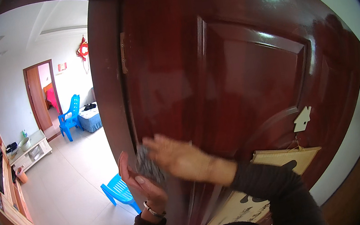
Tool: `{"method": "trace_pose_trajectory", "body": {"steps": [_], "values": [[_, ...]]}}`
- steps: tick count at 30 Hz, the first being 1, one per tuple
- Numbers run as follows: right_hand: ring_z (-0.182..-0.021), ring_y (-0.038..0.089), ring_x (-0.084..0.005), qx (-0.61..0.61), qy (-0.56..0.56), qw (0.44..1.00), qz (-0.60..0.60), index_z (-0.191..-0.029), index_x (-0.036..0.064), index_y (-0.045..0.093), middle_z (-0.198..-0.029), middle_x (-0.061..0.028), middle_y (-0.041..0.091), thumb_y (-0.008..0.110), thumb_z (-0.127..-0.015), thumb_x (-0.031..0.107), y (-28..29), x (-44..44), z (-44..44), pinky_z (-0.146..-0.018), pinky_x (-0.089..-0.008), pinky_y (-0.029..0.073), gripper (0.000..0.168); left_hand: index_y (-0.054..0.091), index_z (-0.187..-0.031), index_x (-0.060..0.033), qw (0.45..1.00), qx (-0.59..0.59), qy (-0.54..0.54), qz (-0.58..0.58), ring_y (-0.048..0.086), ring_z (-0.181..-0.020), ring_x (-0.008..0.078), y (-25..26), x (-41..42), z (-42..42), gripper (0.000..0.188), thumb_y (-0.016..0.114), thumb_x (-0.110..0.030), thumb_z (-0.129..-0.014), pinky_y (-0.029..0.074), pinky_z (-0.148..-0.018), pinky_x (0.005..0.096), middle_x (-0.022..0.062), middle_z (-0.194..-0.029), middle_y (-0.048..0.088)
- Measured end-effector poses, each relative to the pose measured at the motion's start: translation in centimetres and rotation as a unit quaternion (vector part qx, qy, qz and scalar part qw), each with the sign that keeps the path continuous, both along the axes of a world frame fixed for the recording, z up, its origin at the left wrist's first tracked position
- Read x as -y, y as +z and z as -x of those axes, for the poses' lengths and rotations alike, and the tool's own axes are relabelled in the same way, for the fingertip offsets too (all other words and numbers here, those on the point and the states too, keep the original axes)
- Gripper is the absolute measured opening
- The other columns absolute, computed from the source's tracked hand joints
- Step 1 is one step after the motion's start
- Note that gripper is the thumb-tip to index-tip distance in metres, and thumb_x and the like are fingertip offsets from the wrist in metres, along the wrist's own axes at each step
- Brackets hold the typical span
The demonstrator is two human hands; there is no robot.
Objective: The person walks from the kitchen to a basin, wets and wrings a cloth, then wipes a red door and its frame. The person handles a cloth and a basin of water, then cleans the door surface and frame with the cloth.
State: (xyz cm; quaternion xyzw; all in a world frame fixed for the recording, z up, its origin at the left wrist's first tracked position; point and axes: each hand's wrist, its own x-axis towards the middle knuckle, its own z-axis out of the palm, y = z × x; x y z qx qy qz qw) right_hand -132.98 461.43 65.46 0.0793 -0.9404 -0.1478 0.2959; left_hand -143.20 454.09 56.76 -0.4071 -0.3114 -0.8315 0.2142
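Note:
A crumpled dark grey cloth [147, 164] is bunched between my two hands, in front of the hinge side of a dark red wooden door [257, 75]. My left hand [145, 187], with a bracelet at the wrist, cups it from below and the left. From the right, my right hand [181, 160] reaches over with its fingertips at the cloth's upper edge. Motion blur hides whether those fingers grip it or only touch it. Just left of the cloth stands the door frame [114, 104], with a metal hinge [123, 53] higher up.
A house-shaped plaque [302, 119] and a hanging scroll [283, 156] bearing writing hang on the door. Through the doorway are a blue plastic stool or chair [120, 189], a blue armchair [71, 118], a low white cabinet [39, 144], a pink bin [21, 175] and a wooden TV unit [10, 199].

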Motion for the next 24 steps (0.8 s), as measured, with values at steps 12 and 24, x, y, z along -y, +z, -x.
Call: {"method": "trace_pose_trajectory", "body": {"steps": [12,24], "values": [[-0.115,0.051,-0.0264,-0.240,-0.080,0.940,-0.231,-0.107,0.002,0.061,-0.118,-0.0130,0.058,0.055,-0.081,0.009,7.2,-0.3,4.7,-0.103,-0.0371,0.038,0.028,0.028,-0.136,0.0010,0.995,0.077,-0.042,-0.044,0.032,-0.132,0.0294,0.1,-0.7,-1.5,0.050,0.030,-0.032,-0.099,0.022,-0.112,0.0418,0.0191,-0.140,0.035],[-0.129,0.037,-0.0433,-0.328,-0.130,0.933,-0.069,-0.097,0.001,0.064,-0.123,-0.0161,0.050,0.059,-0.074,0.002,4.4,-0.1,-5.8,-0.105,-0.0583,0.032,0.024,0.033,-0.136,0.0028,0.987,-0.084,0.080,0.110,0.034,-0.132,0.0316,2.2,-0.4,-3.4,0.051,0.026,-0.030,-0.098,0.026,-0.110,0.0422,0.0185,-0.139,0.040]]}}
